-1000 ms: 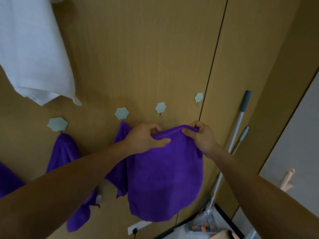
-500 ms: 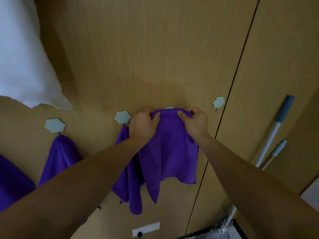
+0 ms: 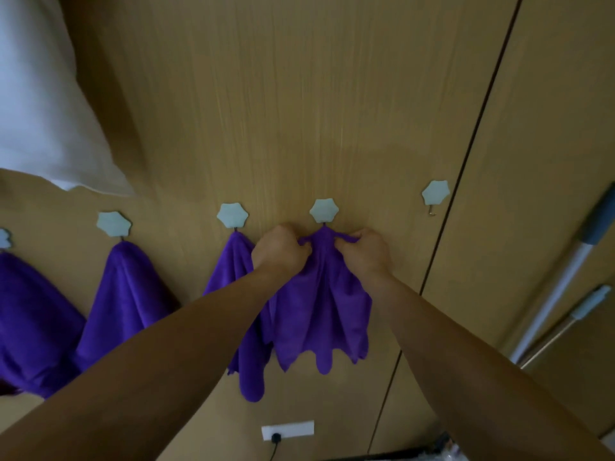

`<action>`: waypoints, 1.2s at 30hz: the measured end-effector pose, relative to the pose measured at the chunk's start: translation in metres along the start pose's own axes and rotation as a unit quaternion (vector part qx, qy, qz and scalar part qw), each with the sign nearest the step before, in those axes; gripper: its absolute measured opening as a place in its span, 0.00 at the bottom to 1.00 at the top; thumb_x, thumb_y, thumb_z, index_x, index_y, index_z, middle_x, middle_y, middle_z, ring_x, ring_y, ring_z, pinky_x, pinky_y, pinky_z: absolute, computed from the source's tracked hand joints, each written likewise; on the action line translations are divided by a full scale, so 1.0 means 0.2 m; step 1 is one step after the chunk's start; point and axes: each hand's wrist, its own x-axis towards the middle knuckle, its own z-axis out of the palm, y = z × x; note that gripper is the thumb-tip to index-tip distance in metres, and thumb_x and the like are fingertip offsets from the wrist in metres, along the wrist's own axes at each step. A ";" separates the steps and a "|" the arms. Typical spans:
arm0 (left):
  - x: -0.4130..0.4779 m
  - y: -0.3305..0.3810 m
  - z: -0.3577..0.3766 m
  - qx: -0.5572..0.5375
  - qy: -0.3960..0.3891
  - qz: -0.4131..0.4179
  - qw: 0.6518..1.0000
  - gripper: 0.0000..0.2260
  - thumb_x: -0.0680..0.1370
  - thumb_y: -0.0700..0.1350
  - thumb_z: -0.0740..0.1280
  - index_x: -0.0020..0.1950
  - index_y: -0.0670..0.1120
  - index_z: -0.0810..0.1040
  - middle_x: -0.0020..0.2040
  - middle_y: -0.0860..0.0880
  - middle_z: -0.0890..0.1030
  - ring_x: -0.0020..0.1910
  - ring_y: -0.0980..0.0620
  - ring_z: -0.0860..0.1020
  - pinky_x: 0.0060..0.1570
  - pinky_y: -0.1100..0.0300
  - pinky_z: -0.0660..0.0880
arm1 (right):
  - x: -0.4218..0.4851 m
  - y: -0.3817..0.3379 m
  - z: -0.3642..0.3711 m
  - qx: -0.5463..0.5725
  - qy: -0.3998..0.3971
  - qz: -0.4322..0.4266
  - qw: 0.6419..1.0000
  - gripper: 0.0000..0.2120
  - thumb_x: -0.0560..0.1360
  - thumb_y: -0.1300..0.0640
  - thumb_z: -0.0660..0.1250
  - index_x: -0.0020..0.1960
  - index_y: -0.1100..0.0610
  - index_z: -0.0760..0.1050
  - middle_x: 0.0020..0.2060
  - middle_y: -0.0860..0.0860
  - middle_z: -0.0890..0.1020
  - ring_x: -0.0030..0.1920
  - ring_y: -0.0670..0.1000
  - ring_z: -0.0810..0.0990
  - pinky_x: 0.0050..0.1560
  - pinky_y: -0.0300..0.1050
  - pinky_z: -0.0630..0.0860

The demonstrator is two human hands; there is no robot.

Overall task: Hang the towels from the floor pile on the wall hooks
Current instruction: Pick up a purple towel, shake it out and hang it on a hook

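A purple towel (image 3: 321, 311) hangs in folds from a pale hexagonal wall hook (image 3: 323, 210) on the wooden wall. My left hand (image 3: 281, 251) grips its top edge on the left of the hook. My right hand (image 3: 364, 252) pinches the top edge on the right. Three more purple towels hang to the left: one (image 3: 234, 261) under the neighbouring hook (image 3: 232, 215), another (image 3: 128, 294) under a further hook (image 3: 113, 223), and a third (image 3: 30, 321) at the far left. One hook (image 3: 435, 194) to the right is bare.
A white cloth (image 3: 43, 104) hangs high at the upper left. Two mop or broom handles (image 3: 565, 277) lean against the wall at the right. A white wall socket (image 3: 288, 430) with a plugged cable sits low on the wall. A dark panel seam (image 3: 466, 161) runs down right of the hooks.
Both hands raised the spread towel from below the hooks up to the hook. Its top edge now bunches at the hook and the cloth hangs gathered in folds.
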 end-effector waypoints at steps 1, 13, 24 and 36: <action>0.01 0.02 -0.01 0.017 -0.036 -0.004 0.999 0.14 0.74 0.55 0.66 0.36 0.48 0.70 0.33 0.53 0.73 0.30 0.57 0.69 0.26 0.62 0.62 | 0.00 -0.01 -0.01 0.016 -0.030 0.023 0.999 0.11 0.71 0.48 0.71 0.36 0.54 0.78 0.40 0.55 0.85 0.43 0.56 0.83 0.45 0.51 0.79; -0.09 0.07 -0.01 0.226 0.042 0.136 0.964 0.18 0.71 0.55 0.69 0.54 0.46 0.73 0.44 0.50 0.77 0.45 0.48 0.76 0.39 0.55 0.68 | -0.05 0.03 -0.03 -0.298 0.092 -0.136 0.940 0.16 0.71 0.45 0.69 0.56 0.48 0.74 0.55 0.49 0.75 0.58 0.54 0.70 0.57 0.50 0.66; -0.11 -0.08 0.07 -0.110 -0.081 0.237 0.962 0.30 0.72 0.43 0.68 0.73 0.43 0.65 0.63 0.46 0.74 0.60 0.50 0.74 0.59 0.56 0.73 | -0.14 0.16 0.03 0.021 -0.134 -0.179 0.974 0.27 0.72 0.63 0.67 0.70 0.52 0.68 0.57 0.44 0.79 0.52 0.40 0.77 0.54 0.32 0.71; -0.09 -0.07 0.04 -0.331 -0.226 0.038 0.915 0.16 0.74 0.31 0.62 0.57 0.46 0.77 0.48 0.48 0.82 0.47 0.51 0.80 0.46 0.59 0.79 | -0.17 0.18 -0.06 0.067 -0.233 -0.042 0.969 0.14 0.70 0.73 0.64 0.50 0.57 0.77 0.38 0.46 0.81 0.39 0.43 0.79 0.39 0.32 0.75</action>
